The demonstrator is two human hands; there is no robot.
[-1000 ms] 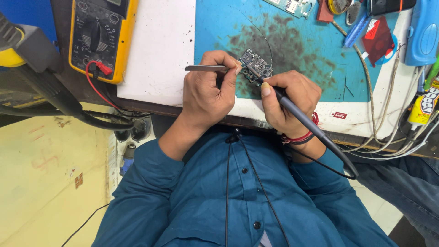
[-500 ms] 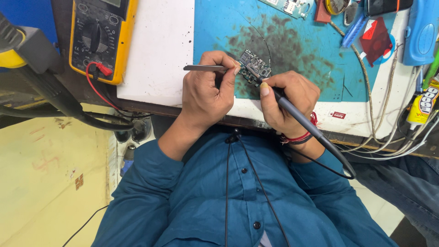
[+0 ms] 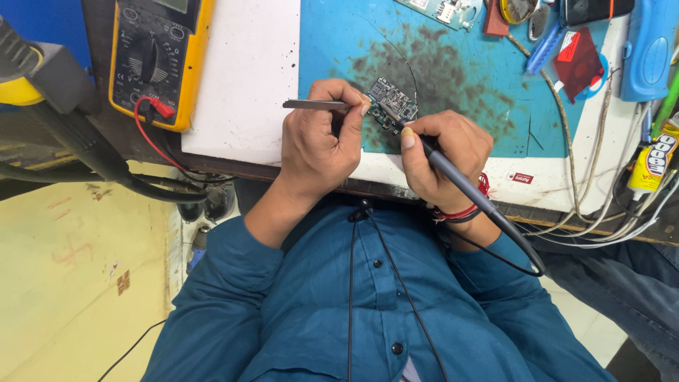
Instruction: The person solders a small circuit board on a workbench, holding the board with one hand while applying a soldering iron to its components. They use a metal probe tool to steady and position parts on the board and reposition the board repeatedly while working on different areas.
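Small dark circuit board lies flat on the blue mat, on the scorched dark patch, near the front edge of the counter; all places below are relative to this board. Left hand sits just left of it, fingers pinched shut on slim metal tweezers whose back end sticks out leftward, tips at the board's left edge; exact contact hidden by the thumb. Right hand sits just right and below, closed in a pen grip around a black soldering iron, tip down on the board's lower right side, cord trailing off toward the body. Judgement: board looks very light, thin, rigid, and fragile, with tiny parts on top, so it would slide easily on the mat unless pinned; best held by bare edges or corners, not by components, and light pressure only. Tweezers look stiff and slippery, grip mid-shaft. Iron is best taken by the handle well back from the tip. Yellow multimeter with red lead well left of the board; red plastic piece, blue tool and glue tube well right.
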